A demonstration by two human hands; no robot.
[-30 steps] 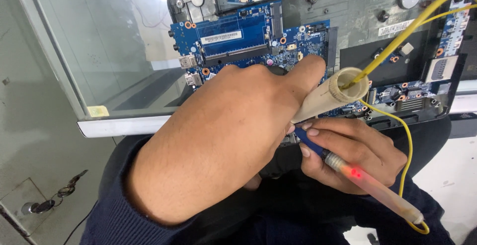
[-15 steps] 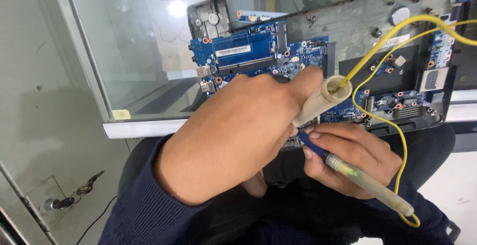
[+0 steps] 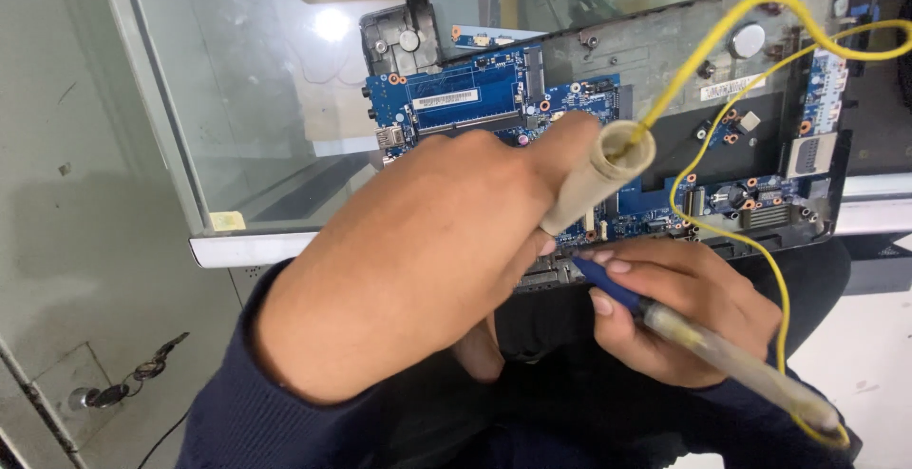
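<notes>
Probes held over the bare laptop board

Probes looked light and stiff; the beige probe [image 3: 597, 176] was pinched along its barrel by the left hand [image 3: 418, 260], the blue-tipped probe [image 3: 665, 322] gripped pen-fashion by the right hand [image 3: 689, 312], both closed tight on their tools; thin yellow leads [image 3: 731, 79] trailed limp and could snag; the tips, hidden behind the fingers, pointed at the near edge of the blue circuit board [image 3: 465, 98], judged fragile, best touched lightly, inside the open laptop shell [image 3: 665, 51] on the glass-topped counter [image 3: 247, 108]; the left wrist arched high, the right sat low.
</notes>
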